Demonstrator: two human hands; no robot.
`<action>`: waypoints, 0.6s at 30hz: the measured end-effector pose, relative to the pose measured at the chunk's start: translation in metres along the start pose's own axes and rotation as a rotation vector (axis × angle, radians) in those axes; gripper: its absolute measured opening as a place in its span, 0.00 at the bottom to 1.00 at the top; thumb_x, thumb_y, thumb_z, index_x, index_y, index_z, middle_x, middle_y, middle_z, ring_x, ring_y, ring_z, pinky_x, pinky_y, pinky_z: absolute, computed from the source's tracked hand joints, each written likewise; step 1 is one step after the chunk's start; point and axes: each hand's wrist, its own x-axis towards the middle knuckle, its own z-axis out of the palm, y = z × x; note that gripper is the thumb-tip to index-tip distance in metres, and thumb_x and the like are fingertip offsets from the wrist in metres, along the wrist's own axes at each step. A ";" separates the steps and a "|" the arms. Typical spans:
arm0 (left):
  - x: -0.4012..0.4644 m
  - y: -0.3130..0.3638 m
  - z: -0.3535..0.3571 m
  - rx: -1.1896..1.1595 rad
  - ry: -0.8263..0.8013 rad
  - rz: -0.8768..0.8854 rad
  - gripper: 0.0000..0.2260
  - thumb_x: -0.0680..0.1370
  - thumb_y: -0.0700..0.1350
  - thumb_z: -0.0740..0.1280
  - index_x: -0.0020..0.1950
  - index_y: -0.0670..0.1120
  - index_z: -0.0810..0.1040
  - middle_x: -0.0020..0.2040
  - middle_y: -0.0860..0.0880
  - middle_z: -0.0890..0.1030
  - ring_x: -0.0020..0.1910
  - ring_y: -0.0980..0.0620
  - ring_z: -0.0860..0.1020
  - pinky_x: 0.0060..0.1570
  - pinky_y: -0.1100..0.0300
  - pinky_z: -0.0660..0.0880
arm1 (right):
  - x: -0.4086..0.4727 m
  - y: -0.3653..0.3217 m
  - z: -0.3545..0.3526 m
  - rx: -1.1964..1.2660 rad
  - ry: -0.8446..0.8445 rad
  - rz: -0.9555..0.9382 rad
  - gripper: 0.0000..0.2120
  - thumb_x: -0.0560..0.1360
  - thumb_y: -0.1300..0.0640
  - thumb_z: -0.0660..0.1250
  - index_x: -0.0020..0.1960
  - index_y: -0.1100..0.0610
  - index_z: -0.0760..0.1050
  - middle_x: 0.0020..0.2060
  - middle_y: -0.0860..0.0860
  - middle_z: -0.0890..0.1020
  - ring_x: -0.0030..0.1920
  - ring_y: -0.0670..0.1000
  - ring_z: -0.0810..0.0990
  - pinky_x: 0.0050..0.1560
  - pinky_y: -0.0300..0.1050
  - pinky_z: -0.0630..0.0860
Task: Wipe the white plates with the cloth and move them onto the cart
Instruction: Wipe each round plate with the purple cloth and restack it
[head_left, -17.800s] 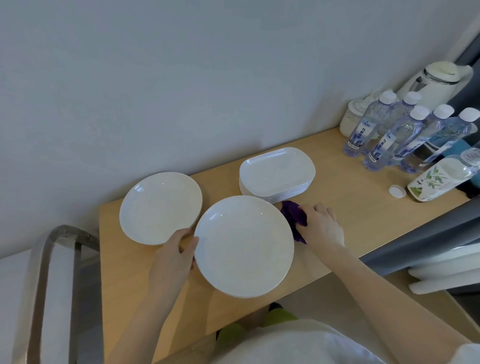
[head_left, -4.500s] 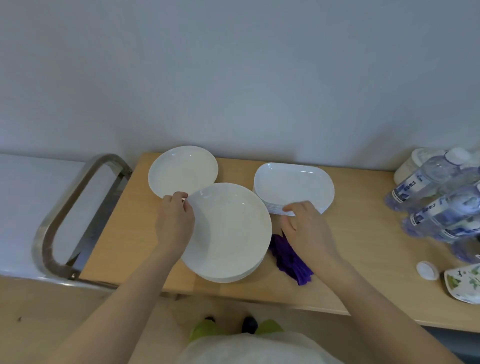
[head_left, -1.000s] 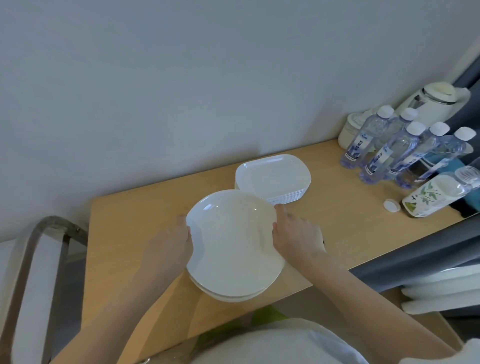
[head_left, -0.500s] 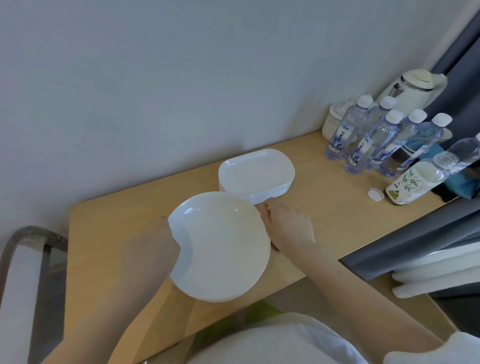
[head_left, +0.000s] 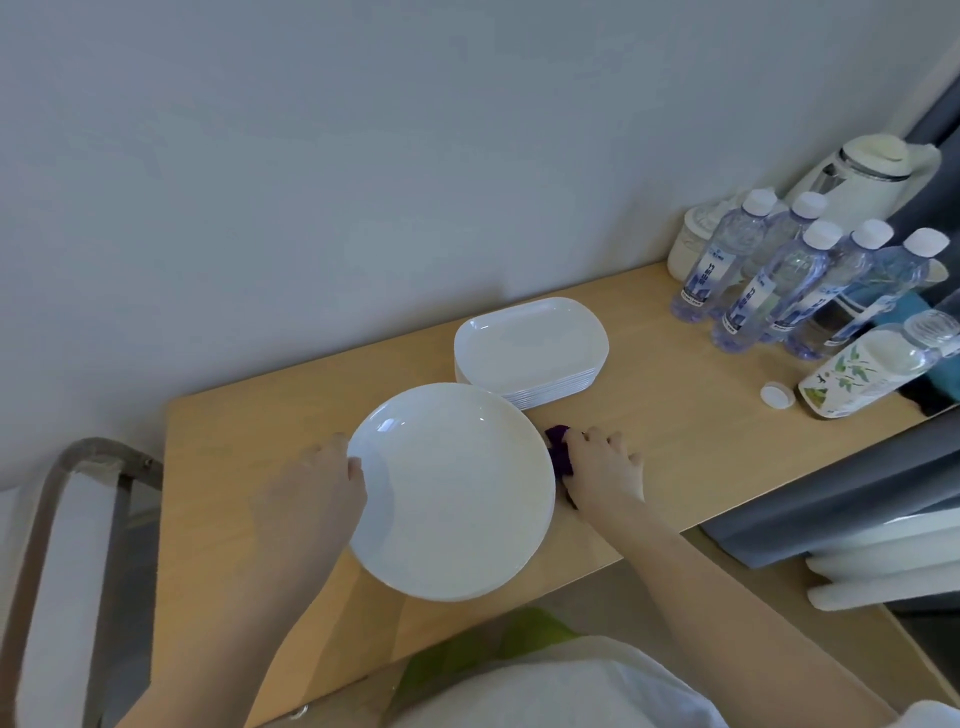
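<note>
Head view: round plates (head_left: 457, 493) stacked at worktop (head_left: 675, 415) front edge; left hand (head_left: 317, 493) grip curled on the rim; right hand (head_left: 602, 467) apparently grips purple cloth (head_left: 560, 447) beside them.

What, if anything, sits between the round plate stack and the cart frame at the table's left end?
Nothing visible does. The left hand grips the left rim of the round plate stack, and only bare table shows between it and the cart frame. The purple cloth, under the right hand, lies on the opposite side.
</note>
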 end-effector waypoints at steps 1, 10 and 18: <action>-0.003 -0.001 0.000 -0.010 -0.002 -0.007 0.09 0.80 0.46 0.54 0.50 0.45 0.72 0.39 0.49 0.73 0.38 0.45 0.74 0.35 0.57 0.69 | 0.001 0.002 -0.009 0.095 -0.011 0.038 0.12 0.77 0.57 0.60 0.60 0.55 0.68 0.59 0.54 0.74 0.59 0.58 0.70 0.53 0.51 0.70; -0.003 -0.014 0.009 -0.321 0.049 0.060 0.13 0.79 0.39 0.57 0.59 0.48 0.75 0.57 0.53 0.75 0.41 0.49 0.74 0.37 0.57 0.66 | -0.038 -0.020 -0.112 0.677 0.367 -0.078 0.09 0.73 0.56 0.61 0.53 0.53 0.72 0.43 0.53 0.81 0.46 0.58 0.79 0.40 0.54 0.79; 0.008 -0.021 0.011 -0.802 -0.115 0.059 0.12 0.80 0.42 0.59 0.58 0.54 0.76 0.54 0.60 0.76 0.52 0.61 0.74 0.45 0.70 0.67 | -0.061 -0.117 -0.078 0.615 0.214 -0.366 0.09 0.72 0.55 0.61 0.51 0.52 0.74 0.45 0.51 0.79 0.46 0.55 0.78 0.45 0.51 0.78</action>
